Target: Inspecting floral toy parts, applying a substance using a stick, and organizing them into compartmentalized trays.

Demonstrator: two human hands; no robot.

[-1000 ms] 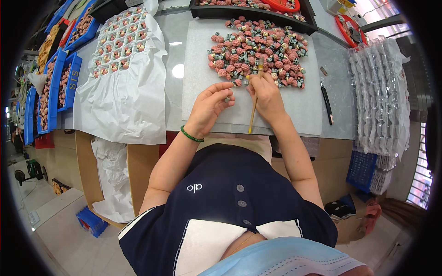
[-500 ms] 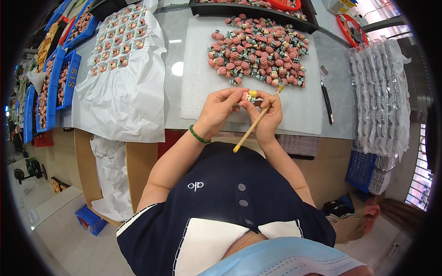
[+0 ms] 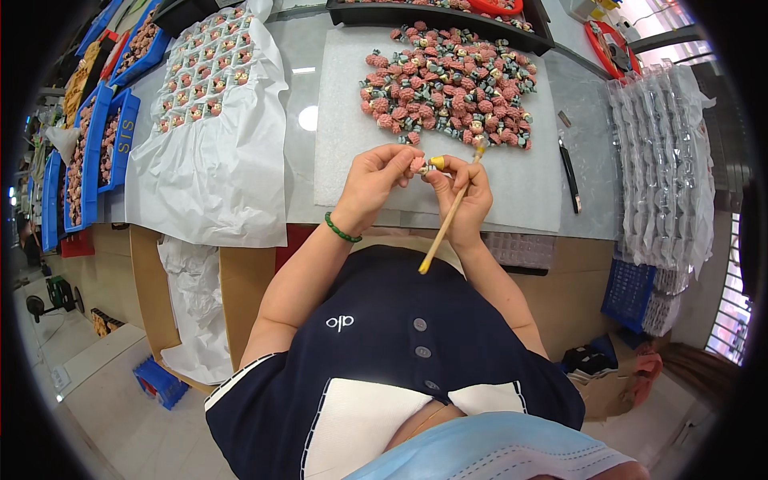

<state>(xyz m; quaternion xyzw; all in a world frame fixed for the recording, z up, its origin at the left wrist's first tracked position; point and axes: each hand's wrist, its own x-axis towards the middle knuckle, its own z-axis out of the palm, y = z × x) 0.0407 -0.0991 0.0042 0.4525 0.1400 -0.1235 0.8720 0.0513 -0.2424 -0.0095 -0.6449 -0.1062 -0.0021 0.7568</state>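
Observation:
Over the near edge of the white foam sheet (image 3: 344, 160), both hands meet at a small figurine (image 3: 424, 166) with a pink top and grey-blue lower part. My left hand (image 3: 370, 182) is closed, pinching its pink end between thumb and fingers. From the other side, my right hand (image 3: 468, 204) grips its lower end with thumb and forefinger; a yellow finger cot (image 3: 437, 162) covers that fingertip. A thin wooden-handled brush (image 3: 448, 221) is also held in my right hand, slanting through the fingers. Beyond the hands lies a heap of similar figurines (image 3: 448, 88).
At left, a white blister tray (image 3: 196, 84) with figurines in its pockets rests on white paper (image 3: 208, 180). Blue bins (image 3: 90, 160) stand farther left. A black tray (image 3: 360, 14) is behind the heap. A black pen-like knife (image 3: 569, 176) and stacked clear trays (image 3: 660, 160) are at right.
The figurine has turned, its pink end now toward my left hand, which has shifted slightly left. The brush has tilted more upright, its lower end swinging right.

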